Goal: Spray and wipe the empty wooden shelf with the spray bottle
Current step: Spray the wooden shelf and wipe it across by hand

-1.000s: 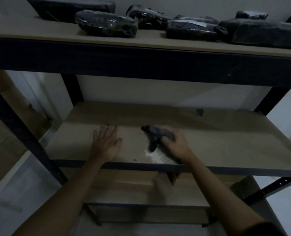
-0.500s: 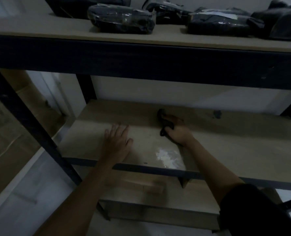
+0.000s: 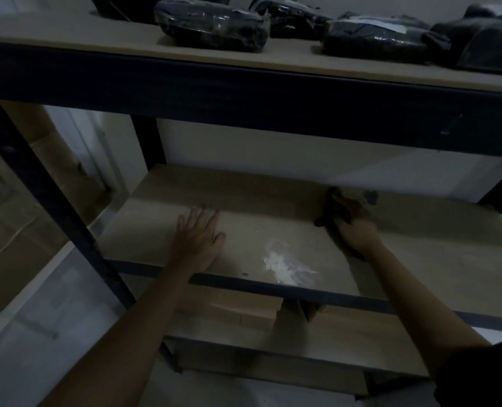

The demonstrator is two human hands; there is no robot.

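Fingers spread, the left hand (image 3: 200, 237) lies flat on the smooth wooden shelf (image 3: 420, 259). Right of it, the right hand (image 3: 356, 230) clutches a dark crumpled cloth (image 3: 330, 211) pressed to the board; a white smeared patch (image 3: 287, 264) sits between them, nearer the shelf's front edge.

Light: we work in dim, bluish gloom.
Glare: one pale wet sheen (image 3: 287, 267) between our hands' fingers, nearer us.
Shadow: deepest beyond the fingertips.
Focus: soft, grainy.
Edges: frame posts bow outward.
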